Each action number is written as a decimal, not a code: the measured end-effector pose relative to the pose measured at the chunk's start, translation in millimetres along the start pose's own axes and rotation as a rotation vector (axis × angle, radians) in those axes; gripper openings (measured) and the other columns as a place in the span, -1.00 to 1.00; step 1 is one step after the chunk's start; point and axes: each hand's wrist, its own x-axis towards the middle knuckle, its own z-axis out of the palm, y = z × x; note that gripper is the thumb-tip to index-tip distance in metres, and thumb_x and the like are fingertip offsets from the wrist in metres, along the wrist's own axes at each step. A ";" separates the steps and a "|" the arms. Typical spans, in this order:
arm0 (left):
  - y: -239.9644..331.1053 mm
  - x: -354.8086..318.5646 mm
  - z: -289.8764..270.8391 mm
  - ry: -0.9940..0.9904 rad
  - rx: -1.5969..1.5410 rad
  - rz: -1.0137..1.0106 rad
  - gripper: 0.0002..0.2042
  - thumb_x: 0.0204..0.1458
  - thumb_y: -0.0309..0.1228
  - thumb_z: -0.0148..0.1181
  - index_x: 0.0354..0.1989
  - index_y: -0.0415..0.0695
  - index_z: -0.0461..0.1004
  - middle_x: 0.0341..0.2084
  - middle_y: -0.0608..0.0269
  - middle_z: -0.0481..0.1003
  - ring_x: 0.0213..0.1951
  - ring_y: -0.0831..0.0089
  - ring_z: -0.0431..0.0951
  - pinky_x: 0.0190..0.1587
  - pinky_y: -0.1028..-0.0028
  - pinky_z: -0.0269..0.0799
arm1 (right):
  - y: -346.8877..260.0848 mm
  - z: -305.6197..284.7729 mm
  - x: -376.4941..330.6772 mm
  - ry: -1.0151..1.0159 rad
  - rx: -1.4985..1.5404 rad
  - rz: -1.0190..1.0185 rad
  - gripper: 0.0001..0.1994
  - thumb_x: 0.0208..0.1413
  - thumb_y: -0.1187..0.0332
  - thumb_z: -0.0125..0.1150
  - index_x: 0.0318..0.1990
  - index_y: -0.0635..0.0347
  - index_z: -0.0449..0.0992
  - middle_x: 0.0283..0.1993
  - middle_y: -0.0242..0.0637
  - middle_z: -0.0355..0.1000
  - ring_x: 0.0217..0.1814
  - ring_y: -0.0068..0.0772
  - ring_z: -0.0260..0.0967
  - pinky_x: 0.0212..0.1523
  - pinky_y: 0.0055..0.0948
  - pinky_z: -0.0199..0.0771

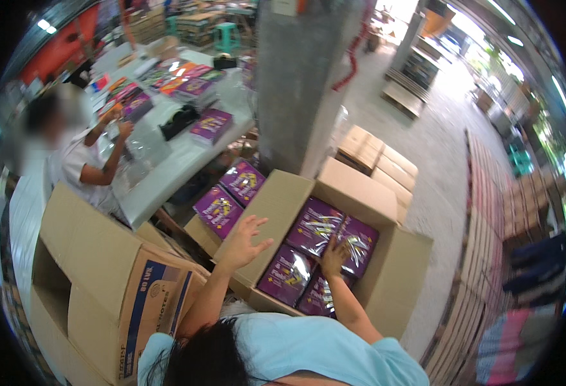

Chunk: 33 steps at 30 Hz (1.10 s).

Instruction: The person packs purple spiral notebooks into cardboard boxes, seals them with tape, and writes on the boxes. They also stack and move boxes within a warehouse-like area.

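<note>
An open cardboard carton (402, 276) stands before me with its flaps spread outward. Several shiny, plastic-wrapped purple packs (287, 275) lie flat and close together inside it. My right hand (335, 258) rests on top of these packs near the middle, fingers stretched out and gripping nothing. Over the carton's left flap (273, 204), my left hand (247, 243) is raised with its fingers apart, holding nothing. Just beyond that hand, more purple packs (218, 211) of the same look sit beside the carton.
A large opened carton (96, 257) stands at my left. Past it, a person (87, 154) handles something at a long table (161, 177) bearing colourful stacks. A concrete pillar (296, 83) rises ahead, with closed brown cartons (386, 164) by it. Wooden pallets (469, 257) line the right.
</note>
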 end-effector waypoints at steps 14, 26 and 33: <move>-200.6 237.2 -98.6 1.139 -0.840 -0.436 -0.39 -0.11 -0.34 0.33 0.16 -0.07 0.22 0.01 0.09 0.27 -0.21 0.39 0.38 -0.27 0.45 0.39 | -67.7 -52.4 77.3 -0.729 -0.007 0.084 0.44 -0.53 -0.15 0.53 0.36 -0.12 -0.60 0.35 0.27 -0.85 0.37 0.47 -0.92 0.16 0.54 -0.27; -414.7 428.3 -237.5 0.981 0.061 -0.731 0.17 -0.49 0.22 0.41 0.28 -0.23 -0.02 0.14 -0.29 0.13 0.19 -0.10 0.14 0.21 0.09 0.08 | -69.4 8.1 86.9 -0.776 -0.268 0.018 0.52 -0.61 -0.12 0.57 0.33 0.01 -0.68 0.27 0.42 -0.92 0.23 0.76 -0.96 -0.05 0.72 -0.20; -428.6 454.9 -242.2 0.836 0.079 -0.838 0.23 -0.59 0.23 0.44 0.29 -0.18 -0.05 0.14 -0.26 0.13 0.25 -0.05 0.02 0.27 0.15 -0.05 | -88.5 -3.2 93.2 -0.928 -0.581 0.093 0.19 -0.32 -0.10 0.35 0.39 -0.03 -0.39 0.42 0.10 -0.52 0.45 0.20 -0.67 0.22 0.47 -0.51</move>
